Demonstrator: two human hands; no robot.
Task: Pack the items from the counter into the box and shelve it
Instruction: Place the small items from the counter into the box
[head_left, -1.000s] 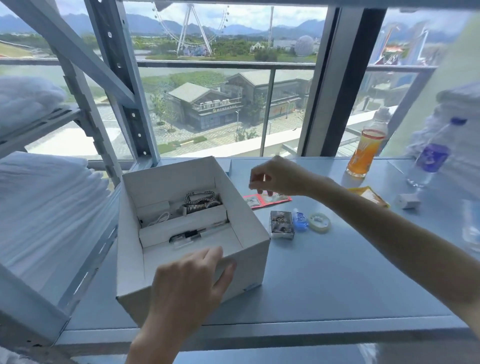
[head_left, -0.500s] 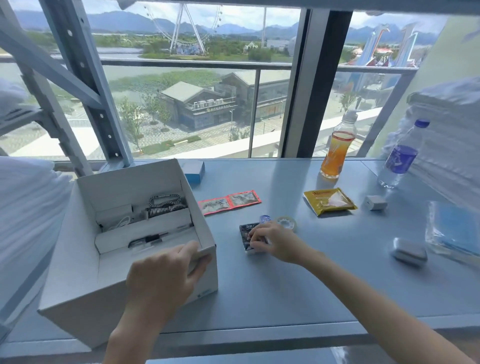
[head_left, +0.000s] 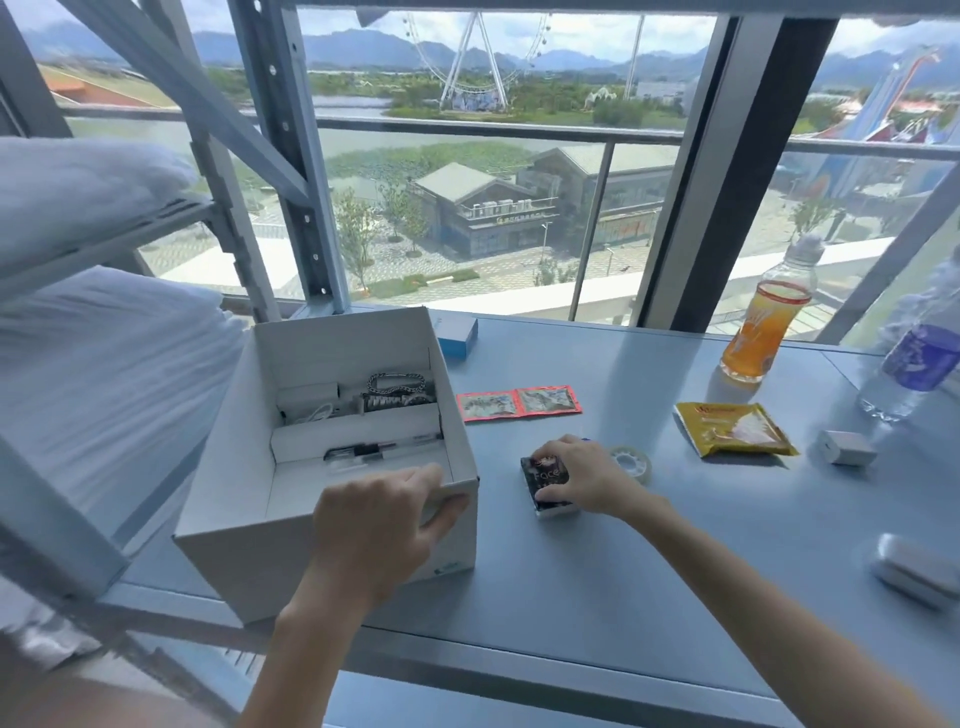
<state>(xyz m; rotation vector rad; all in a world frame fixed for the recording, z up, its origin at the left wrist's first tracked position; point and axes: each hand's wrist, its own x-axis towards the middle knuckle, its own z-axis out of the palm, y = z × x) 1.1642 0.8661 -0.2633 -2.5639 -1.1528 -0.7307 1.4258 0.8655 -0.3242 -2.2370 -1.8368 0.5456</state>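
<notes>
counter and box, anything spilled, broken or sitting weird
Nothing stands out: no spill or damage shows. The orange drink bottle and water bottle stand upright, the box is only angled where the left hand grips its rim, and the right hand holds the dark packet.

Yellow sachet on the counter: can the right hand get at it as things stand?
Probably yes: the right hand grips the dark packet, but the yellow sachet lies uncovered, only the tape roll between.

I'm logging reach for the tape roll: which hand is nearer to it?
Right. The right hand holds the dark packet just beside the tape roll; the left hand grips the box rim, farther off beyond the packet.
</notes>
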